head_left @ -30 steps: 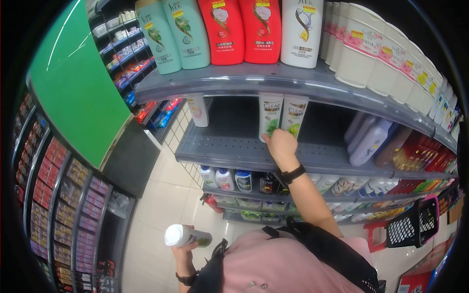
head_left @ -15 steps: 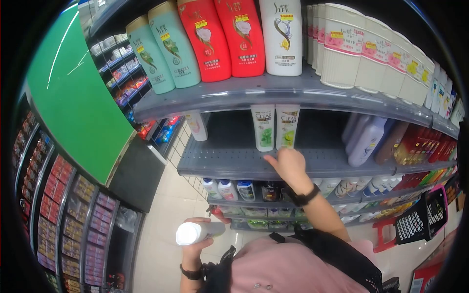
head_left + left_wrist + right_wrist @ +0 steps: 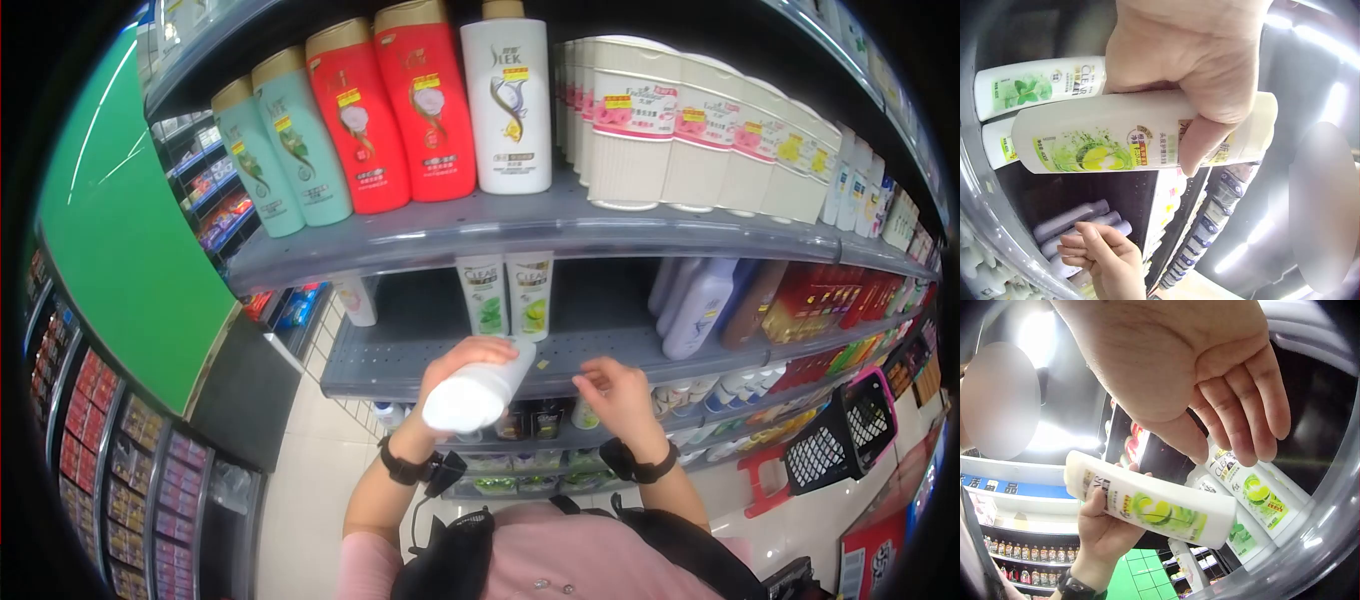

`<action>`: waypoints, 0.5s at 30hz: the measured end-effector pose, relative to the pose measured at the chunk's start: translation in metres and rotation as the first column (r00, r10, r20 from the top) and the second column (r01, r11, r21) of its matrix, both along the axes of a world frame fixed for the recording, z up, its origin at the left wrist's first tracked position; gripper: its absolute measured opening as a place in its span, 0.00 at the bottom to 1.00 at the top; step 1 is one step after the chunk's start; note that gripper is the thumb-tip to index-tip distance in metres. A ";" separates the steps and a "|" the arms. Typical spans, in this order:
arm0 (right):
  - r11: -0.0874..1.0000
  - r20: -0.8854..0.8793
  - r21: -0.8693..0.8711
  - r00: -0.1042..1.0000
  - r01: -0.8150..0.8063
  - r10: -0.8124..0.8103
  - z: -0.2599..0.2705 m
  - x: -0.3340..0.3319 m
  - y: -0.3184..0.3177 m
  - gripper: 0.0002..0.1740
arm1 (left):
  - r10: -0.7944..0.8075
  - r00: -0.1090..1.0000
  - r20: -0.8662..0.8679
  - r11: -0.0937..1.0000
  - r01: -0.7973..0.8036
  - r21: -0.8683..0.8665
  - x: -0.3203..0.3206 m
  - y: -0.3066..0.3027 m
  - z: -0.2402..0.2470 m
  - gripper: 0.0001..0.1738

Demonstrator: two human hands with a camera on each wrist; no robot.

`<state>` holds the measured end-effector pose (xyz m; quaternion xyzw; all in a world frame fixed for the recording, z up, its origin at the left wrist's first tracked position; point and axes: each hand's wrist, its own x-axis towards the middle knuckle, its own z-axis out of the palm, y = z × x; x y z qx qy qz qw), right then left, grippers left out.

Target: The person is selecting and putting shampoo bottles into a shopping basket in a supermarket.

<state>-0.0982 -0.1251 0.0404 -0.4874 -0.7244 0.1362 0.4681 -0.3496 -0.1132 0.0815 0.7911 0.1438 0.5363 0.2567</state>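
My left hand (image 3: 465, 357) grips a white shampoo bottle (image 3: 480, 390) around its cap end, thumb across the front in the left wrist view. Its label (image 3: 1100, 153) carries a green and yellow lime picture. The bottle is tilted, its base pointing at the shelf. Just beyond it two white CLEAR shampoo bottles stand upright side by side, one with green leaves (image 3: 487, 300), the other with a lime (image 3: 530, 300). My right hand (image 3: 618, 395) hovers in front of the shelf edge, fingers loosely bent and holding nothing; its palm (image 3: 1166, 369) shows in the right wrist view.
Red, teal and white bottles (image 3: 515, 120) line the shelf above, beside cream bottles (image 3: 630, 150). Purple bottles (image 3: 697, 315) stand to the right on the middle shelf (image 3: 400, 365). A black basket (image 3: 835, 445) is at lower right, a green panel (image 3: 120, 220) at left.
My left hand has raised its bottle from low at the left to the shelf front. The right hand has drawn back from the lime bottle, which stays standing beside the leaf one.
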 end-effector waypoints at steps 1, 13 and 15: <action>1.000 0.004 0.007 1.000 0.010 -0.010 -0.001 0.004 0.000 0.12 | -0.010 1.000 0.004 1.000 0.010 0.007 0.006 0.010 0.000 0.30; 0.993 0.003 0.045 0.994 -0.109 0.109 0.003 -0.004 0.045 0.29 | -0.117 0.984 0.133 0.803 0.173 -0.571 0.050 0.089 -0.016 0.39; 0.990 -0.045 -0.031 0.989 -0.139 0.138 0.001 -0.013 0.058 0.35 | -0.066 0.980 0.189 0.845 0.155 -0.512 0.057 0.092 -0.015 0.39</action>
